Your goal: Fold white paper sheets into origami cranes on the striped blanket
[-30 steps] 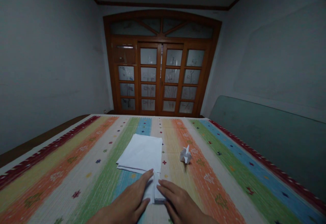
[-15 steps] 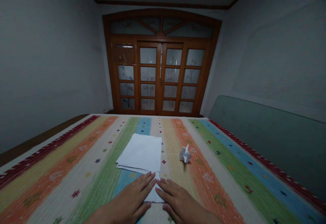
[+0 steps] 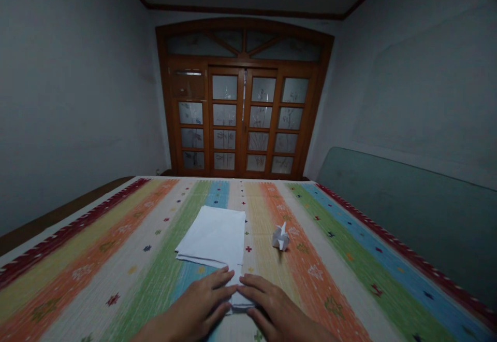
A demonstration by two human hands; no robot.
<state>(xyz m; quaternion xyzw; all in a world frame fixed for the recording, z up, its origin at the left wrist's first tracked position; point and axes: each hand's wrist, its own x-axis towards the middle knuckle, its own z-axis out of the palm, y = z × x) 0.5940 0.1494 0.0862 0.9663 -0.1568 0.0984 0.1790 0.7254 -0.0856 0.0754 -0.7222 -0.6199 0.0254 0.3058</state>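
The left hand (image 3: 198,300) and the right hand (image 3: 274,305) lie palm down near the bottom of the view, side by side and just apart, with their fingertips almost meeting at the middle. Neither is clamped: the fingers are slightly curved and rest from above on a folded white paper (image 3: 240,298), which sits between and under them with its near crease showing below the fingertips. Both forearms come in from the bottom edge, angled toward each other at about 7 and 5 o'clock, so the wrists sit wider apart than the fingers.

The folded paper lies on a striped woven bedspread (image 3: 322,280), with bands of red, yellow, orange, green, blue and cream and small stitched motifs. At 12 o'clock from the hands, its near edge just beside the left hand's fingertips, is a stack of white paper sheets (image 3: 212,233), lying flat and slightly uneven at the corners. At about 1 o'clock, well clear of the stack, stands a small white origami figure (image 3: 281,238) with a pointed tip upright; its exact form is hard to tell.

Farther off at 12 o'clock is a wooden glazed door (image 3: 243,124) with frosted panes, and at 2 o'clock a green panel (image 3: 404,212) stands along the bed's side.
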